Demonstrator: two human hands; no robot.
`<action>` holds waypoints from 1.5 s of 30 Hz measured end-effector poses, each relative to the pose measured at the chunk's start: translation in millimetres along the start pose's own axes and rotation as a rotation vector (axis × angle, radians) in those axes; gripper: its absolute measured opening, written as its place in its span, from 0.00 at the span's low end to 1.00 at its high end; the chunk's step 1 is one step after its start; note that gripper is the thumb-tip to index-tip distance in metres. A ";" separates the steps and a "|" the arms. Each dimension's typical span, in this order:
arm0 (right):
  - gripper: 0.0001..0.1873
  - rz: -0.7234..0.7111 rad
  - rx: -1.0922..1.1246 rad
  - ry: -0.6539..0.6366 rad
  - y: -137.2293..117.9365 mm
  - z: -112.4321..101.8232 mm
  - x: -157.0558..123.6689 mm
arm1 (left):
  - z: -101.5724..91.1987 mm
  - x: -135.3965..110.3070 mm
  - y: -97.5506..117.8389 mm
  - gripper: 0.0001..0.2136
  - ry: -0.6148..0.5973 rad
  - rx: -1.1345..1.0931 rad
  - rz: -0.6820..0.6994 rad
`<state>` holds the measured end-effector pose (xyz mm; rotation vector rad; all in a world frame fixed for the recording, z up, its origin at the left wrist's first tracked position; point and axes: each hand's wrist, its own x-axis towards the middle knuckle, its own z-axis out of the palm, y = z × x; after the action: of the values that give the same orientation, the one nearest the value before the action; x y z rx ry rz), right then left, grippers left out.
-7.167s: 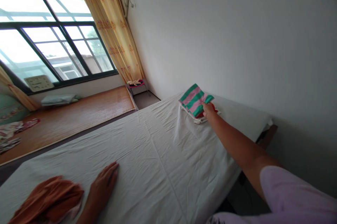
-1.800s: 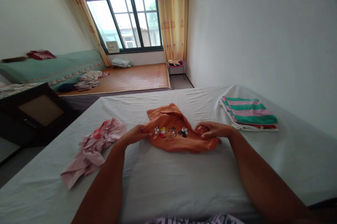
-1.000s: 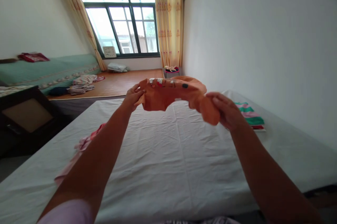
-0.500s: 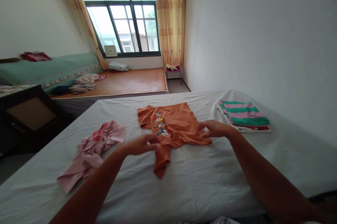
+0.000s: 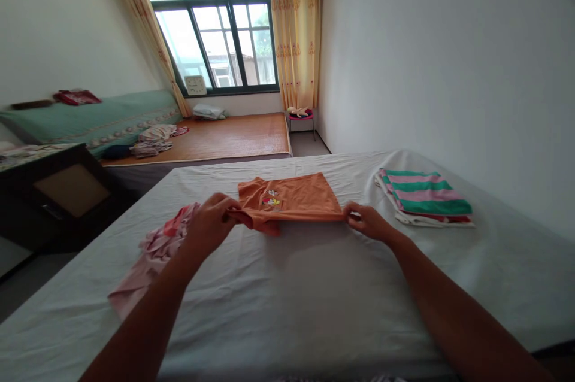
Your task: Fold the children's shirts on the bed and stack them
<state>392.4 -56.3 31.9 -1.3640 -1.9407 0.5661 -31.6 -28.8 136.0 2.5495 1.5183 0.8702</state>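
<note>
An orange T-shirt with cartoon prints lies in the middle of the white-sheeted bed, its near side raised and stretched straight. My left hand pinches the shirt at its near left, by the sleeve. At the near right corner my right hand grips the hem between thumb and fingers. Part of the print is hidden by the folded-up near edge. A crumpled pink garment lies to the left, partly behind my left forearm.
Folded clothes, green-and-pink striped on top, are stacked at the right by the wall. Beyond stands another bed with a brown mat, holding more clothes. A dark cabinet is at the left and a small pink stool below the curtain.
Both hands have closed on the orange T-shirt. Its near side, flat before with a sleeve spread towards me, is now lifted, pulled taut and moved away from me.
</note>
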 end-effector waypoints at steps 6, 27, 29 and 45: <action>0.13 0.167 0.399 -0.244 -11.5 -16.2 -9.4 | -43.9 -31.0 -7.7 0.07 -0.709 -0.445 0.270; 0.18 -0.091 0.539 0.605 -87.5 -90.2 132.2 | -60.7 136.1 -15.8 0.10 0.520 -1.161 0.121; 0.20 -0.155 0.475 0.637 -98.8 -95.0 112.3 | -78.0 122.3 -9.1 0.08 0.516 -1.138 0.209; 0.17 0.243 0.194 -0.671 -18.5 -77.9 -45.6 | -7.7 -28.8 -2.4 0.14 -1.075 -0.766 0.268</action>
<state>448.1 -108.2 83.6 -1.4013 -2.1481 1.4406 -47.6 -53.1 129.0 2.0044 0.4063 -0.0319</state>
